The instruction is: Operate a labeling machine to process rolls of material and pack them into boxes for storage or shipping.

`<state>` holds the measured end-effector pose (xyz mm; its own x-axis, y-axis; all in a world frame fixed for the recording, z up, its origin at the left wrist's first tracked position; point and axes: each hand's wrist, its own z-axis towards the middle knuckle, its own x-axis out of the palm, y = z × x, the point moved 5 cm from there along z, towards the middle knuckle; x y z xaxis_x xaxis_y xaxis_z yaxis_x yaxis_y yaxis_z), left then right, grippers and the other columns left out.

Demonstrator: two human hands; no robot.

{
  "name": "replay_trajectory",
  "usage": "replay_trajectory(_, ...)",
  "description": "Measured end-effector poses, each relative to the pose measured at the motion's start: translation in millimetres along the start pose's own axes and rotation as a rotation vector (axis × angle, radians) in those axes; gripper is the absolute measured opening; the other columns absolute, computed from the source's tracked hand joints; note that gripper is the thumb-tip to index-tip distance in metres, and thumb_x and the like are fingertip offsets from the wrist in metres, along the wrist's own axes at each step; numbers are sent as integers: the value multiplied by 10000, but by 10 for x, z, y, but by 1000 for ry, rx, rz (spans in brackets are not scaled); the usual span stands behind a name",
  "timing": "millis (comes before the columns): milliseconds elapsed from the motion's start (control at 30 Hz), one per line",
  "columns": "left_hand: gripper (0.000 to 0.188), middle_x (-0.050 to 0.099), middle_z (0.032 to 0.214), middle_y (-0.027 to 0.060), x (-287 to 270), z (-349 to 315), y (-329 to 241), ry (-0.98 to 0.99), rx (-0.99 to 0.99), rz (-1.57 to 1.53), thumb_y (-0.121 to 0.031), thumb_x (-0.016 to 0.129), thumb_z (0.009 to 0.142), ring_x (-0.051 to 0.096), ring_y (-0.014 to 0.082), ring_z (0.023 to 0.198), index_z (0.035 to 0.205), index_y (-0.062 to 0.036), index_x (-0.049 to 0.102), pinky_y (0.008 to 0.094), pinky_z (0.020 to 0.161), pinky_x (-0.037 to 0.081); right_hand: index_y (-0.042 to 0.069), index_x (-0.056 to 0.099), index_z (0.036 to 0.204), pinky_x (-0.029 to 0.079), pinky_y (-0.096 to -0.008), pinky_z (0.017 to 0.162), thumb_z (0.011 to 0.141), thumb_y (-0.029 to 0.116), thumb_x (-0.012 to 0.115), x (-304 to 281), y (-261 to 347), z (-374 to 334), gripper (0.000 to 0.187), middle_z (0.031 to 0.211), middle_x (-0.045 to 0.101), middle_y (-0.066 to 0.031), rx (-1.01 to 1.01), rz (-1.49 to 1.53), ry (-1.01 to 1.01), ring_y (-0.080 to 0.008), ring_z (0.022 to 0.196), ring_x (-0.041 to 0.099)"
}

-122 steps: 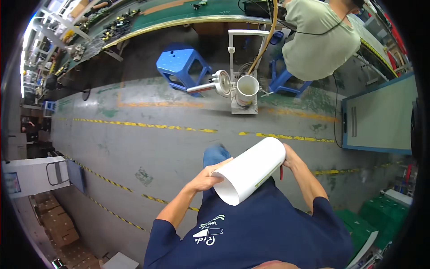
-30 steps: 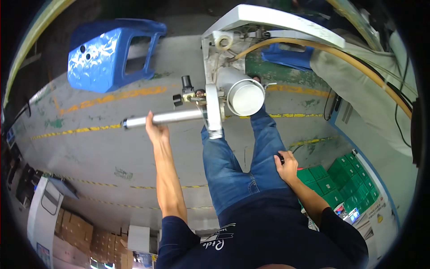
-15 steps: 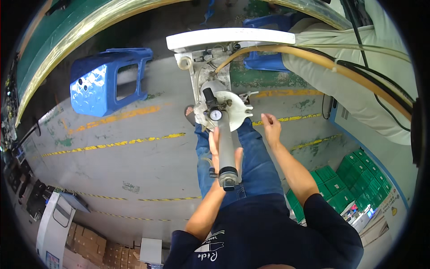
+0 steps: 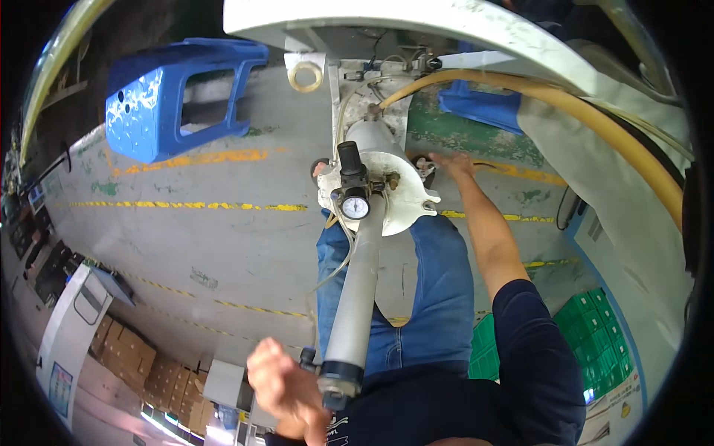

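A grey cylinder runs toward me from a white machine head, with a dark fitting at its near end. My left hand is beside that end, near a small black valve with a thin clear tube. Motion smears its fingers, and its grip is unclear. On the far right of the head, my right hand reaches to a small metal fitting, fingers stretched toward it; contact is unclear. A round pressure gauge and black regulator knob sit on the head.
Across the top curves a white panel. A thick yellowish hose arcs right from the machine. Blue plastic stools stand on the floor behind. Green crates are stacked at right, cardboard boxes at lower left.
My left hand has moved from around the cylinder to beside its near end. My right hand has reached farther away, to the metal fitting. The cylinder and machine head appear larger and nearer.
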<state>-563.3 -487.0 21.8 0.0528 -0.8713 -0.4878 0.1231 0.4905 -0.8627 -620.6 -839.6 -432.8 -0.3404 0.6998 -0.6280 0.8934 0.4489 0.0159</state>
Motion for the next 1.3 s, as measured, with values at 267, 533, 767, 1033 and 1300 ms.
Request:
replay_trajectory(267, 687, 525, 750, -18, 465, 37, -195, -47, 208, -74, -688, 388, 891, 562, 136, 789, 1190, -80, 499, 387, 962, 326, 24, 663, 847, 404, -271, 529, 735, 498, 677, 379, -610, 84, 487, 711, 606, -77, 195, 420, 438, -175, 618, 543)
replay_trajectory(533, 611, 641, 676, -7, 443, 307, -314, -28, -40, -176, -637, 496, 880, 643, 155, 690, 1092, -67, 552, 347, 812, 449, 79, 621, 824, 263, -209, 383, 801, 408, 643, -207, -847, -841, 331, 644, 536, -9, 274, 1025, 309, -82, 502, 452)
replay_trajectory(767, 358, 651, 659, 28, 475, 349, -233, 136, 113, -80, -374, 630, 859, 620, 171, 597, 948, -29, 604, 322, 704, 483, 87, 610, 861, 247, -185, 402, 846, 392, 643, -549, -391, -1448, 308, 664, 528, 11, -146, 1110, -101, -52, 535, 457)
replay_trajectory(1033, 148, 641, 664, 24, 518, 432, -283, 125, 148, -128, -158, 714, 755, 586, 158, 560, 814, -39, 649, 264, 640, 485, 52, 606, 1003, 325, -184, 472, 861, 182, 674, -798, 17, -2064, 204, 754, 558, -23, 87, 1107, 505, -78, 648, 530)
replay_trajectory(1300, 97, 629, 656, 8, 514, 417, -263, 106, 173, -103, -99, 733, 721, 590, 140, 575, 760, -62, 652, 250, 627, 480, -16, 539, 1250, 464, -243, 569, 919, 56, 565, -1700, 1139, -2849, 340, 986, 562, -89, -850, 282, -293, -149, 724, 578)
